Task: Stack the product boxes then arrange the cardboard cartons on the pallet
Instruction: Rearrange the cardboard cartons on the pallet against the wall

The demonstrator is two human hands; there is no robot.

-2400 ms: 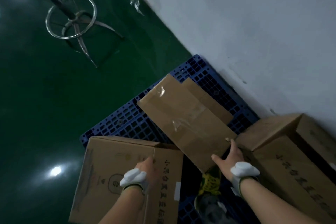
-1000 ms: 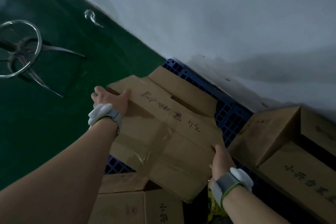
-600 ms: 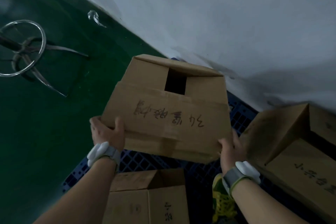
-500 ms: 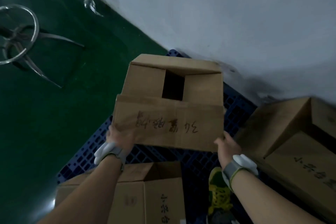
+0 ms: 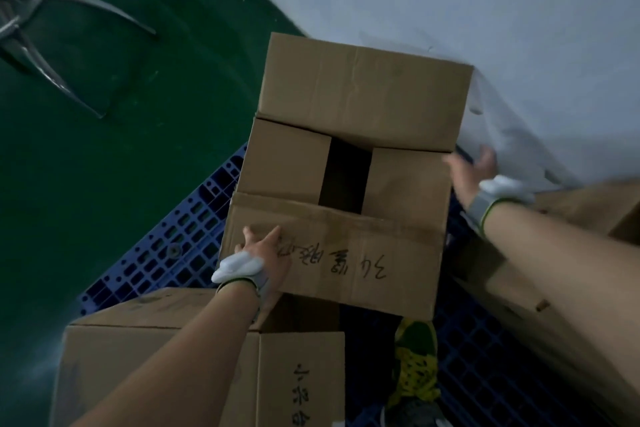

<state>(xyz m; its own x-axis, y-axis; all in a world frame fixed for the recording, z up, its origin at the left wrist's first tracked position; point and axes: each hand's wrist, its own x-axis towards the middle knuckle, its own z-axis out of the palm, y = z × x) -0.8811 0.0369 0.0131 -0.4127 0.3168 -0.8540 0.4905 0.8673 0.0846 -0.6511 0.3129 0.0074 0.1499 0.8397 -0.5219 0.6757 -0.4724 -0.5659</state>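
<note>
Fingers (image 5: 258,239) of your left hand (image 5: 263,260) gripping the carton (image 5: 346,163) near flap, right hand (image 5: 472,166) spread wide, off its far-right corner, blue pallet (image 5: 180,236) beneath

The carton (image 5: 349,163) is plain brown cardboard with black handwritten characters on its near flap and a dark gap between its top flaps. Beneath it the pallet (image 5: 180,236) is deep blue with a grid of dark slots, and left of the pallet the floor (image 5: 121,156) is glossy dark green, while the wall (image 5: 485,3) behind the carton is pale grey-white. Near the carton a second carton (image 5: 214,357) is the same brown with black print, each wrist wears a white and grey band edged in green, and the shoe (image 5: 415,367) is yellow-green patterned with black.
</note>
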